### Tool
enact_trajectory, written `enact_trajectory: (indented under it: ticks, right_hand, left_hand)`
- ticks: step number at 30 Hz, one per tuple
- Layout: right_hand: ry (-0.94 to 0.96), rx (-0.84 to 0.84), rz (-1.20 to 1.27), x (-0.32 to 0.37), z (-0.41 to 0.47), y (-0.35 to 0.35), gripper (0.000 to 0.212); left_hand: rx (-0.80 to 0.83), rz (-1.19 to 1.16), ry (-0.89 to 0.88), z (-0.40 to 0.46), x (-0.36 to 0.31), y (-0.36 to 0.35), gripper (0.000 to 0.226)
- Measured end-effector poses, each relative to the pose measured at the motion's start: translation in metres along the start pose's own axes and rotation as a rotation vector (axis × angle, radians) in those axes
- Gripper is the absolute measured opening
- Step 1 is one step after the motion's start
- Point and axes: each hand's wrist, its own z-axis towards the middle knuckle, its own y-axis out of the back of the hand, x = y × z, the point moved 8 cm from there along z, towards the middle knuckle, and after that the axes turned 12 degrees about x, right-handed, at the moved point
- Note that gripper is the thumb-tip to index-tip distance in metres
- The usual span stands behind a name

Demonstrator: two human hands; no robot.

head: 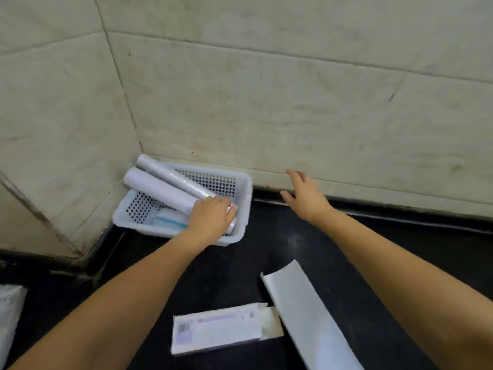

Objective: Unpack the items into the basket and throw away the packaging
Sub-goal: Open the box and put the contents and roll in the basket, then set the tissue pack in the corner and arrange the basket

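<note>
Opened boxes (226, 328) on black counter (280, 244).

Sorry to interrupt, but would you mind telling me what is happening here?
A person is unpacking rolls into a white basket in the counter's corner. The left hand grips one roll's end; a second roll lies beside it. The right hand hovers open, empty. Two emptied boxes lie on the black counter.
</note>
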Motion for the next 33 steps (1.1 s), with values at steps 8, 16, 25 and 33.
enact_trajectory:
  ticks: [8, 16, 25, 33]
  right_hand:
    - [-0.401, -0.115, 0.064, -0.210, -0.180, 0.053, 0.058]
    - [-0.726, -0.243, 0.121, -0.415, -0.385, 0.076, 0.054]
    - [-1.111, -0.237, 0.309, -0.576, -0.541, 0.001, 0.044]
    - [-1.067, -0.351, 0.031, -0.584, -0.545, -0.047, 0.040]
  left_hand:
    - [0.056, -0.041, -0.425, 0.014, -0.266, -0.012, 0.035]
    - [0.245, 0.026, -0.764, -0.045, -0.530, -0.082, 0.032]
    - [0.379, 0.322, -1.089, -0.116, -0.758, -0.164, 0.064]
    - [0.254, 0.593, -1.226, -0.121, -0.797, -0.201, 0.070]
